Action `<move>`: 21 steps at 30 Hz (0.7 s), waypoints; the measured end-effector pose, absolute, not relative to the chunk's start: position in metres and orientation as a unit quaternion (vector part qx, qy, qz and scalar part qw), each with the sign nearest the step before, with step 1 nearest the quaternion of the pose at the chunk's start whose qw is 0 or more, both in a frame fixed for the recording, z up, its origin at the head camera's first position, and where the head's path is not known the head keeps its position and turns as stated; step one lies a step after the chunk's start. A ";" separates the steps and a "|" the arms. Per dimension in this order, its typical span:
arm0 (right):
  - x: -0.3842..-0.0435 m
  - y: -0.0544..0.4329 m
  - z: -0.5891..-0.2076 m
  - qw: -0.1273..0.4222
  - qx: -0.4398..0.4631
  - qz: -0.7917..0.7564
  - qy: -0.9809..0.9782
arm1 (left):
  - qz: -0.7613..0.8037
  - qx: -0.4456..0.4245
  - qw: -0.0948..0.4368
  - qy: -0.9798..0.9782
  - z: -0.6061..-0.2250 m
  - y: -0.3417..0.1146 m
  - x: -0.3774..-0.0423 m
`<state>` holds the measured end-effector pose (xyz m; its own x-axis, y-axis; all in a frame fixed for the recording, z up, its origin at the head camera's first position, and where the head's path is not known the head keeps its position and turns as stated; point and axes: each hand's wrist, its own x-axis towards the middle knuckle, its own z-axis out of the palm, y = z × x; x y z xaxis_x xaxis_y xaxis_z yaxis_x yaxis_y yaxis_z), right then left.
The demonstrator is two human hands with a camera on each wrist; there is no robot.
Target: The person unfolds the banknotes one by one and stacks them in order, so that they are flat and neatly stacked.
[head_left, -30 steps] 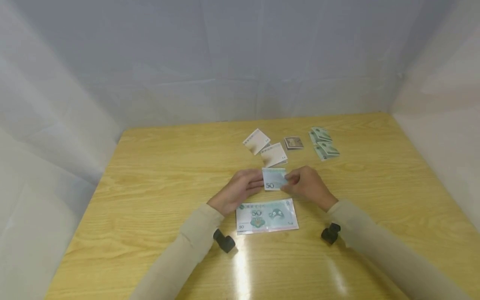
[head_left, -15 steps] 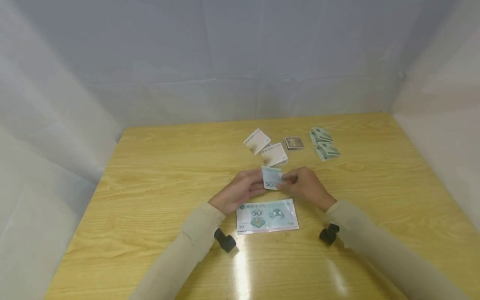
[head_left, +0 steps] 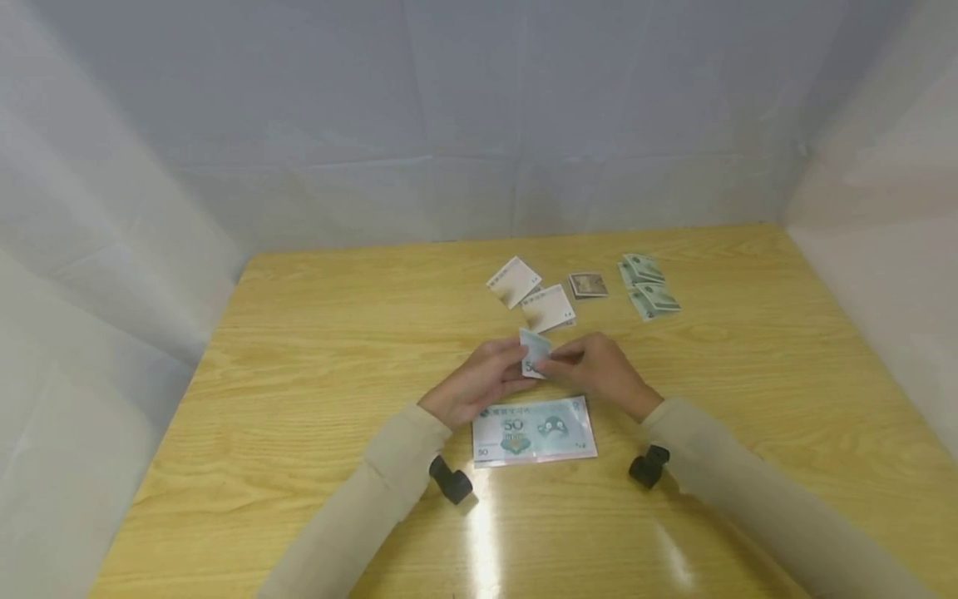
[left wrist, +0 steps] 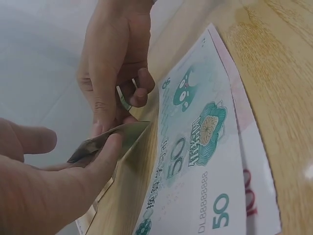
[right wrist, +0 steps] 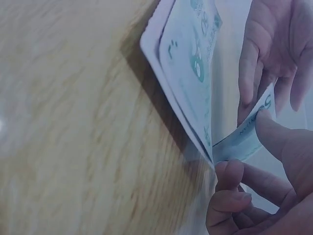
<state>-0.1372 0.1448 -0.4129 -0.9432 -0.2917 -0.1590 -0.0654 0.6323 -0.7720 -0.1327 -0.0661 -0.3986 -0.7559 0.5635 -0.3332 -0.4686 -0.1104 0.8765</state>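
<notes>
A folded 50 play banknote is held slightly tilted between the hands in the head view. My right hand pinches its right side; in the right wrist view the thumb lies on the printed face. The left hand supports the note's left end with extended fingers, and its thumb stands off the paper in the left wrist view. Nearer to me, a flat green 50 play banknote lies on the table, over a pink 100 note that peeks out along its edge.
Beyond the hands lie two folded cream notes, a small folded brown note and folded green notes. Pale cloth hangs behind the wooden table and along its sides.
My right hand has moved left while pinching the folded banknote. The note has turned and its visible face has narrowed. My left hand stays almost in place.
</notes>
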 end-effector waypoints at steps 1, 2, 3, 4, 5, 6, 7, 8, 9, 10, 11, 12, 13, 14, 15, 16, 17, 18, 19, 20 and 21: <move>-0.137 0.144 -0.413 0.136 -0.101 -0.418 0.893 | 0.745 0.039 0.345 0.569 -0.398 -0.066 -0.133; -0.137 0.143 -0.413 0.138 -0.098 -0.419 0.892 | 0.746 0.035 0.344 0.569 -0.398 -0.066 -0.133; -0.137 0.143 -0.412 0.139 -0.095 -0.420 0.892 | 0.747 0.032 0.342 0.569 -0.397 -0.066 -0.132; -0.137 0.142 -0.411 0.140 -0.093 -0.422 0.891 | 0.747 0.030 0.340 0.570 -0.396 -0.066 -0.132; -0.136 0.141 -0.411 0.140 -0.092 -0.424 0.890 | 0.747 0.028 0.338 0.572 -0.395 -0.066 -0.132; -0.136 0.141 -0.410 0.139 -0.090 -0.425 0.890 | 0.747 0.025 0.336 0.573 -0.395 -0.066 -0.132; -0.135 0.141 -0.409 0.139 -0.091 -0.427 0.889 | 0.747 0.020 0.335 0.574 -0.394 -0.065 -0.132; -0.135 0.140 -0.408 0.138 -0.092 -0.430 0.887 | 0.747 0.016 0.332 0.576 -0.393 -0.065 -0.132; -0.134 0.140 -0.407 0.136 -0.093 -0.433 0.886 | 0.747 0.012 0.330 0.577 -0.393 -0.065 -0.131; -0.134 0.140 -0.407 0.134 -0.096 -0.436 0.885 | 0.746 0.008 0.327 0.579 -0.392 -0.065 -0.131; -0.134 0.140 -0.407 0.132 -0.099 -0.438 0.884 | 0.746 0.004 0.324 0.582 -0.392 -0.065 -0.130; -0.134 0.140 -0.407 0.128 -0.103 -0.440 0.883 | 0.745 -0.001 0.321 0.585 -0.391 -0.065 -0.129; -0.134 0.140 -0.407 0.126 -0.106 -0.441 0.882 | 0.744 -0.004 0.318 0.588 -0.391 -0.065 -0.129; -0.134 0.139 -0.407 0.123 -0.108 -0.442 0.882 | 0.744 -0.008 0.315 0.589 -0.391 -0.065 -0.128; -0.133 0.139 -0.407 0.121 -0.109 -0.444 0.881 | 0.744 -0.009 0.311 0.591 -0.391 -0.065 -0.128; -0.133 0.139 -0.407 0.119 -0.111 -0.444 0.881 | 0.744 -0.011 0.308 0.592 -0.391 -0.065 -0.128; -0.133 0.139 -0.408 0.118 -0.111 -0.446 0.880 | 0.745 -0.015 0.307 0.592 -0.391 -0.066 -0.127; -0.133 0.139 -0.407 0.115 -0.114 -0.446 0.880 | 0.746 -0.019 0.305 0.591 -0.391 -0.066 -0.127; -0.133 0.139 -0.407 0.114 -0.114 -0.448 0.879 | 0.747 -0.021 0.304 0.590 -0.391 -0.066 -0.127; -0.132 0.139 -0.407 0.112 -0.117 -0.451 0.878 | 0.748 -0.021 0.303 0.589 -0.391 -0.066 -0.127; -0.132 0.139 -0.406 0.110 -0.119 -0.454 0.876 | 0.749 -0.022 0.303 0.589 -0.391 -0.067 -0.126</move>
